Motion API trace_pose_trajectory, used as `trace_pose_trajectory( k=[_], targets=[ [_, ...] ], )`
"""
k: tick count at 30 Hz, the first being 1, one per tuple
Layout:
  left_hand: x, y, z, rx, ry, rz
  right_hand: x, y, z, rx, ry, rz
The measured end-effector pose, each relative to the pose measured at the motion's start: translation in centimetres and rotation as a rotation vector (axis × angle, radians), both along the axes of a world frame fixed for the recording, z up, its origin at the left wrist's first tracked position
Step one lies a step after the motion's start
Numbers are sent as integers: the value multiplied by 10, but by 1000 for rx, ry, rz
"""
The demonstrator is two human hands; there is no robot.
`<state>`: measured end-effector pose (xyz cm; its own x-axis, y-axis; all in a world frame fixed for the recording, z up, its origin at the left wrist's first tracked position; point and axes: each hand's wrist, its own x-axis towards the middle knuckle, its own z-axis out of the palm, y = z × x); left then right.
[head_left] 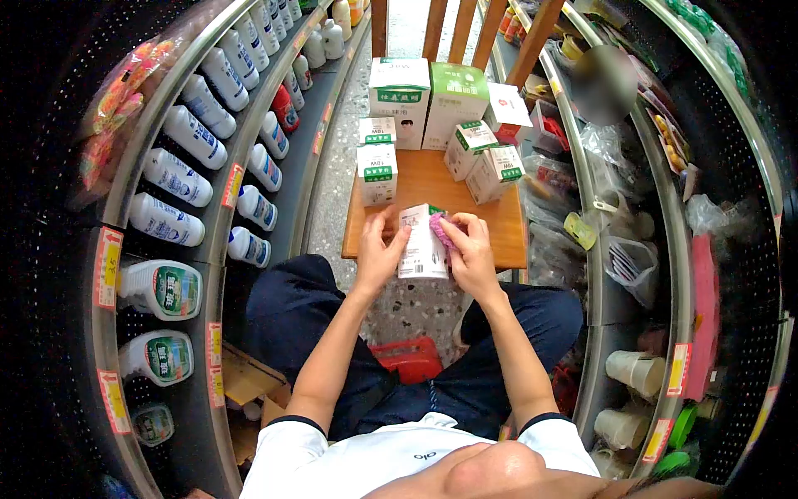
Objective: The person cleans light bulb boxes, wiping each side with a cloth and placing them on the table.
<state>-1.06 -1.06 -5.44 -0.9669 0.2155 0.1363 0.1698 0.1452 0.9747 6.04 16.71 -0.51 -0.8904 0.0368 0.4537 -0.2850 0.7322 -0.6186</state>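
A white and green light bulb box is held in front of me, just past the near edge of the wooden chair seat. Its left side is gripped by my left hand. My right hand pinches a pink cloth against the box's right side. On the seat beyond stand smaller bulb boxes, one at left and another at right. Behind them are a large white and green box and a green box.
Shelves flank me closely on both sides. White bottles and glass cleaner bottles line the left one; plastic-wrapped goods and white cups fill the right. A red object lies on the floor between my legs. Wooden chair slats rise behind the boxes.
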Motion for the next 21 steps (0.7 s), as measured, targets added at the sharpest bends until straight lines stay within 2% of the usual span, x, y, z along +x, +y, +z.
trace_pose_trajectory(
  k=[1,2,5,8,11,12,15,16,21],
  targets=[
    [-3,-3,2,-75,47,47,-2,-2,-1,25,2,1],
    [-8,-7,-6,-73,-10,-11,-3,-4,-2,25,-7,5],
    [-8,-19,17,-205,-84,-88,-4,-8,1,42,-1,10],
    [-5,-35,20,-394,174,-142,-1,-8,3,-8,-16,17],
    [-5,-50,37,-352,135,-360,5,2,0,-14,-27,26],
    [-11,-56,45,-396,70,-530,7,4,-1,-42,-26,35],
    [-19,-56,59,-472,259,-713,9,5,-2,-74,-62,46],
    [-27,-55,50,-502,271,-796,9,4,-3,-80,-58,55],
    [-36,-41,47,-538,294,-753,15,5,-4,-61,-33,85]
  ],
)
